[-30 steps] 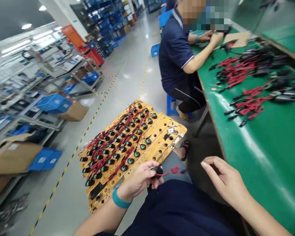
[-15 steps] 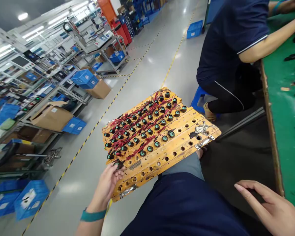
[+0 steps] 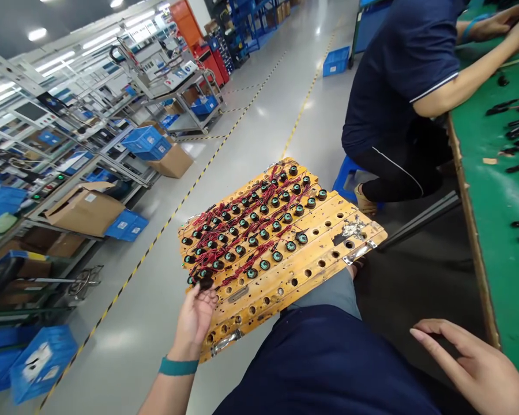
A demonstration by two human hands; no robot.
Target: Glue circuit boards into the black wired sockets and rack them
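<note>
A yellow-orange wooden board (image 3: 324,245), drilled with rows of round holes, lies tilted over my lap. Small round black buzzers with green faces and thin red wires, such as this buzzer (image 3: 301,238), sit in several rows on it. At the board's near left side, my left hand (image 3: 200,314) pinches a black buzzer (image 3: 206,283) between thumb and fingertips, close above the last ones in the rows. Its underside is hidden from me. Off to the right, my right hand (image 3: 476,363) hovers with nothing in it, thumb and fingers apart, away from the board.
To the right stands a green-topped workbench (image 3: 476,230) with black and red wired parts on it. A co-worker (image 3: 398,86) sits there on a blue stool (image 3: 348,176). Metal handles (image 3: 361,252) stick up from the board. Boxes and blue bins (image 3: 127,223) line the left.
My left hand has shifted slightly with the buzzer, whose green face has turned out of sight. My right hand has hardly moved. The co-worker's hands show more fully.
</note>
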